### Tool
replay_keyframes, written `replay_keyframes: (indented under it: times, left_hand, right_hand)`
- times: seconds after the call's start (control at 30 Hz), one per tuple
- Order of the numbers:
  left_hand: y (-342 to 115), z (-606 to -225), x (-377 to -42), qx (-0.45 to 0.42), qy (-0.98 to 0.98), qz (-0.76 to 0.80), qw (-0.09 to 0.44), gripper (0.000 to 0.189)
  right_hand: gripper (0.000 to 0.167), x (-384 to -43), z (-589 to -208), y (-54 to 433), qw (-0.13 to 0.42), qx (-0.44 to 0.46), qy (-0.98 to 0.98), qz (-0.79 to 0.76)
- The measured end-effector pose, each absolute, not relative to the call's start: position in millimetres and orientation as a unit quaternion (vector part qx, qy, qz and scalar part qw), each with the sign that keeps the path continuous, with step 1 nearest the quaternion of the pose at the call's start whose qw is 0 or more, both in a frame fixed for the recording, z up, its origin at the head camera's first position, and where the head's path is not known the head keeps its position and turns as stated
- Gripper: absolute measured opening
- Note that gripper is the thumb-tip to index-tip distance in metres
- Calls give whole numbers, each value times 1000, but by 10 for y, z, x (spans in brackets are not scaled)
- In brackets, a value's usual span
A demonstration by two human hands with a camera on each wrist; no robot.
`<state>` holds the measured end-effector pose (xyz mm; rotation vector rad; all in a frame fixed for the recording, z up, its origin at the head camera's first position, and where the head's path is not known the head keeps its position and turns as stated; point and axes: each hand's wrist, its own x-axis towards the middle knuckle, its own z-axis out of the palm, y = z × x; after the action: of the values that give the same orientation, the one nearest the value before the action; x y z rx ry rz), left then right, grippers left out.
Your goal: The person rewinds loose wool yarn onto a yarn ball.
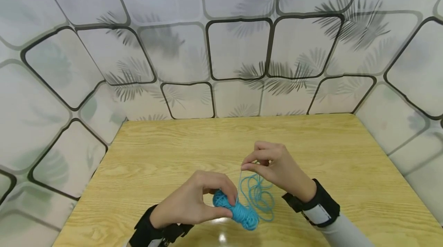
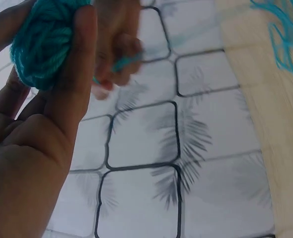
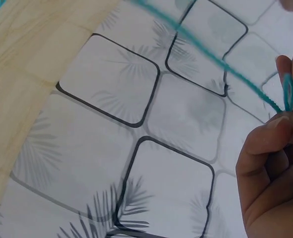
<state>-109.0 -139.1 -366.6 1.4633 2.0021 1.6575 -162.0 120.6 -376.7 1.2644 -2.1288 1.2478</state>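
A small ball of blue yarn (image 1: 245,216), wound into an oblong shape, is gripped between the thumb and fingers of my left hand (image 1: 202,197). In the left wrist view the wound yarn (image 2: 44,47) fills the space between thumb and fingers. My right hand (image 1: 273,162) is ahead and to the right, pinching a strand of the same yarn (image 1: 240,185) between thumb and fingertips. The strand runs from the ball up to those fingertips. In the right wrist view a blue length (image 3: 226,69) stretches away from the pinching fingers (image 3: 265,144).
Loose loops of blue yarn (image 1: 257,197) lie on the wooden table (image 1: 166,143) beside the ball, below my right hand. A pale patterned covering (image 1: 238,97) with dark outlines and leaf prints rises behind the table and at both sides. Each wrist wears a black strap (image 1: 323,204).
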Motion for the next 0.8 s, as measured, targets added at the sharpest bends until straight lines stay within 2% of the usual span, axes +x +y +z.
replay_keyframes:
  times: [0.13,0.23,0.33,0.43,0.6,0.7,0.8]
  left_hand:
    - [-1394,-3591,-1060,500,607,613,74,21]
    - [-1410,-3550,-1048,497,561,661,40,18]
    - [-1410,-3507,-1058,475,528,703,-28,14]
    - [-1404,-3470,-1087,422,536,721,-119,13]
    - [-1390,-3510,-1180,360,608,659,-258,14]
    - [-1387,-3598,-1264,358,644,602,-308,15]
    - [-1403,-3694,-1348,356,674,557,-330,23]
  right_hand:
    - [23,-1635,-3868,1166,160,442,-753,460]
    - [20,-1629,-3949,1129,142,449,-745,473]
    - [18,-1599,-4033,1088,132,462,-737,475]
    - [13,-1535,-4094,1025,128,479,-734,465]
    - [3,-1356,-4088,923,136,506,-740,422]
    - [5,-1251,-4029,900,143,517,-741,404]
    - [10,-1184,-3961,901,159,527,-740,387]
